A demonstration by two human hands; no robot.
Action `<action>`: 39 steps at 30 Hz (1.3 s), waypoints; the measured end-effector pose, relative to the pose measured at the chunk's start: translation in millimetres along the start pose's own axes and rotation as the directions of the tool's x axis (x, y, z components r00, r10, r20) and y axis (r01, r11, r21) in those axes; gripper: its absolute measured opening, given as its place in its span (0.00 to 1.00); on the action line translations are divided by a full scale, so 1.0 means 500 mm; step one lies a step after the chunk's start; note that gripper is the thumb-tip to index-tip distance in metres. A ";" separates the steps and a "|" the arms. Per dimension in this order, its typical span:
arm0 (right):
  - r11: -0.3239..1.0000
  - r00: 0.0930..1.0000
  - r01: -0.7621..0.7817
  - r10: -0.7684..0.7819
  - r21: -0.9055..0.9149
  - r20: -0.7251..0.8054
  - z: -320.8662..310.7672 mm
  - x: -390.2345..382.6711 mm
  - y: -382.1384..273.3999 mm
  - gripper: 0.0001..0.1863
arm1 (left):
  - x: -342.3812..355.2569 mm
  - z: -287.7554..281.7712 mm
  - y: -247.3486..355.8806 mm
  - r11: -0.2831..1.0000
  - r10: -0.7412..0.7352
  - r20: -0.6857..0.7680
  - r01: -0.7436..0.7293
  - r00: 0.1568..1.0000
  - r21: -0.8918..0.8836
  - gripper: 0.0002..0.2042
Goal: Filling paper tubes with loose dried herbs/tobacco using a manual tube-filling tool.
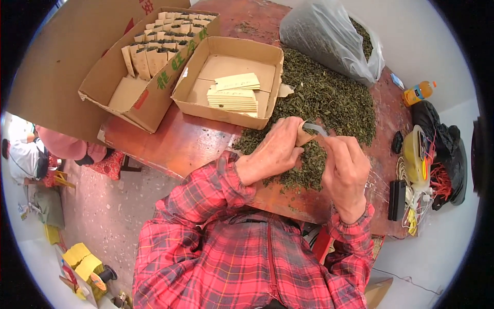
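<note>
My left hand [270, 152] is closed round a small tan paper packet [303, 136] above a spread of dried, dark green leaves [327, 92]. My right hand [343, 170] grips a curved grey strip-like tool [314, 127], with its far end at the packet's mouth. A low cardboard box [188, 90] behind my left hand holds a stack of flat cream paper packets [231, 101]. To its left, a longer cardboard box [116, 105] holds several upright packets [154, 63] with dark contents.
A grey plastic bag [319, 36] of leaves lies at the back of the red table [149, 144]. An orange drink bottle [417, 93], cords, black bags [453, 170] and a yellowish container [414, 149] crowd the right side. Another person's pink-clad arm [64, 141] shows at left.
</note>
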State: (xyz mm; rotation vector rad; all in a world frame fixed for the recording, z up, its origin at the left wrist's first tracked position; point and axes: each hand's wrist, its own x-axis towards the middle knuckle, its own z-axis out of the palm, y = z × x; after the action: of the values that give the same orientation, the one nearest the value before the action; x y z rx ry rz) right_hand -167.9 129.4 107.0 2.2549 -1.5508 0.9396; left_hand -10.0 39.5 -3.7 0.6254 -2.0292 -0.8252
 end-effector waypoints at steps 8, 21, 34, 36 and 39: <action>1.000 1.000 0.006 -0.006 -0.003 0.000 -0.008 -0.001 -0.003 0.16 | -0.005 -0.026 0.036 0.972 -0.050 0.046 0.038 0.998 0.233 0.27; 0.999 0.991 -0.039 0.041 -0.013 0.128 -0.021 0.003 -0.001 0.19 | -0.003 -0.029 0.048 0.961 -0.123 0.094 0.094 0.988 0.260 0.27; 1.000 0.983 -0.003 -0.001 0.019 0.181 -0.007 0.004 0.014 0.20 | -0.001 -0.033 0.046 0.977 -0.125 0.112 0.103 0.986 0.187 0.29; 0.999 0.983 0.011 -0.017 0.034 0.183 -0.007 0.004 0.016 0.20 | 0.000 -0.035 0.046 0.978 -0.126 0.115 0.105 0.985 0.178 0.29; 0.999 0.987 0.027 -0.033 0.036 0.157 -0.014 0.007 0.019 0.21 | 0.002 -0.038 0.046 0.980 -0.132 0.118 0.112 0.984 0.163 0.29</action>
State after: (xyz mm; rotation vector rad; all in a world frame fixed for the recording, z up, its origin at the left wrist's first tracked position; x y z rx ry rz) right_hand -178.4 126.7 113.0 2.4215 -1.5699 0.8020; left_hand 2.4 47.7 22.0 0.8105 -2.2051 -0.8009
